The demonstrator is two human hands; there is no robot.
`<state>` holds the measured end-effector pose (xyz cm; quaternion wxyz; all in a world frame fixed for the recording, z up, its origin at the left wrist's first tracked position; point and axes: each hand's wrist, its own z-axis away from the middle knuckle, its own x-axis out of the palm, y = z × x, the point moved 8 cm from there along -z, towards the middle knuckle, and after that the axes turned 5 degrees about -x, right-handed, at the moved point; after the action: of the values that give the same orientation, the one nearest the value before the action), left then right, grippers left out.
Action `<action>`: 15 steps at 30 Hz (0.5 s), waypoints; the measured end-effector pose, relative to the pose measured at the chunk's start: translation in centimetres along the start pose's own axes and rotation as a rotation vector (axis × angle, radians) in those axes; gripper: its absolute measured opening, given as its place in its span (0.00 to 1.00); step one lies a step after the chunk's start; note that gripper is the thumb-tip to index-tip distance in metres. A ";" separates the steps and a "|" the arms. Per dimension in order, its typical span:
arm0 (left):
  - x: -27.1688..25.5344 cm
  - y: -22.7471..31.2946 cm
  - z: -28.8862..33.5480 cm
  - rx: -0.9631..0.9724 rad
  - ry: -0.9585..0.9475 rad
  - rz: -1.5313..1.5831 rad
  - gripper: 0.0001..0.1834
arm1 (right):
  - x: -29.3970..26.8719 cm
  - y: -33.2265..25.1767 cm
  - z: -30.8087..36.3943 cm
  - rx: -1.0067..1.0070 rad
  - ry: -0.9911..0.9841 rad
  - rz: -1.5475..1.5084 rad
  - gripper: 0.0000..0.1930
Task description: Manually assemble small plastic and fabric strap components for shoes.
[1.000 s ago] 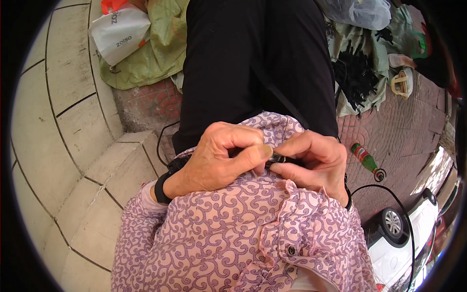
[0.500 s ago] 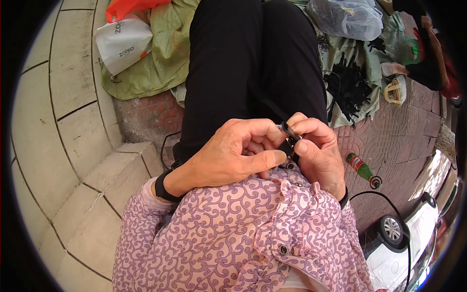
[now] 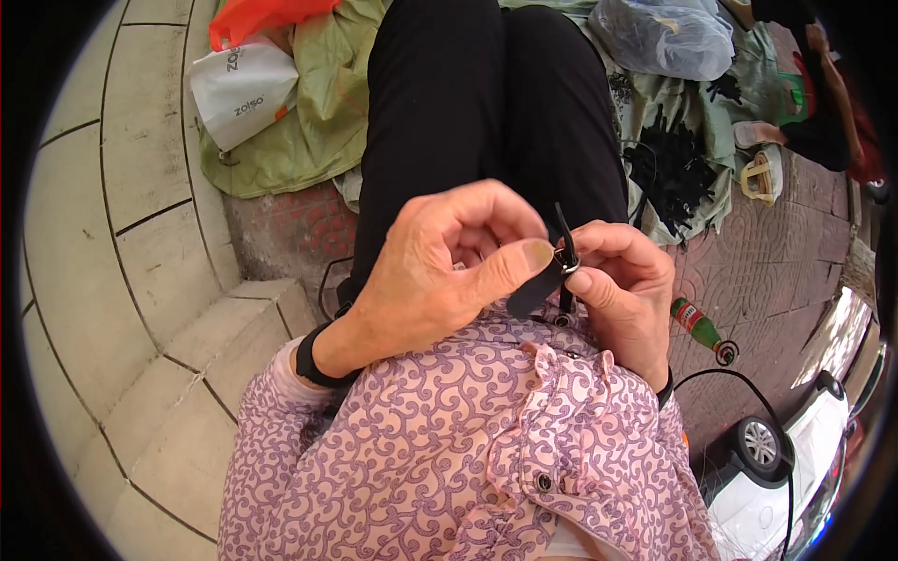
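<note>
Workpiece: black strap (image 3: 563,224) with a metal buckle (image 3: 570,268) and a rounded dark flap (image 3: 533,292); held up off any surface, above the near end of the black trousers (image 3: 486,122), by the hem of the patterned shirt (image 3: 430,402).
Right hand (image 3: 625,280): thumb and forefinger pinched on the strap at the buckle.
Left hand (image 3: 435,266): fingers curled, thumb tip just beside the buckle; cannot tell whether it grips the flap or only touches it.
Step in hand: judged to be working the strap at the buckle, its upper end standing clear of the fingers.
Next move calls for: probably a steady right pinch while the left fingertips find the strap's loose end.
Strip pile (image 3: 666,173): black, tangled, near the near edge of the grey-green sheet (image 3: 716,192).
Clear bag (image 3: 664,37): toward that sheet's far edge.
Green bottle (image 3: 700,327): on the paving, beyond the right hand.
</note>
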<state>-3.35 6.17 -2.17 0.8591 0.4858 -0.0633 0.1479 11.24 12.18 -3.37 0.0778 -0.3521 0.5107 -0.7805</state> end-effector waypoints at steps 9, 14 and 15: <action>0.6 3.4 -1.0 0.241 0.126 -0.248 0.09 | 0.1 0.4 0.1 0.087 0.051 -0.161 0.14; 0.9 3.3 -1.2 0.307 0.152 -0.241 0.11 | 0.5 0.5 -0.3 0.068 0.011 -0.180 0.14; 0.9 3.5 -1.2 0.304 0.151 -0.242 0.11 | 0.5 0.5 -0.3 0.068 0.013 -0.182 0.14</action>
<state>-3.64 9.09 0.27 0.7897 0.6016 0.0832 0.0872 10.56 11.93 -3.66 0.0152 -0.3888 0.4504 -0.8036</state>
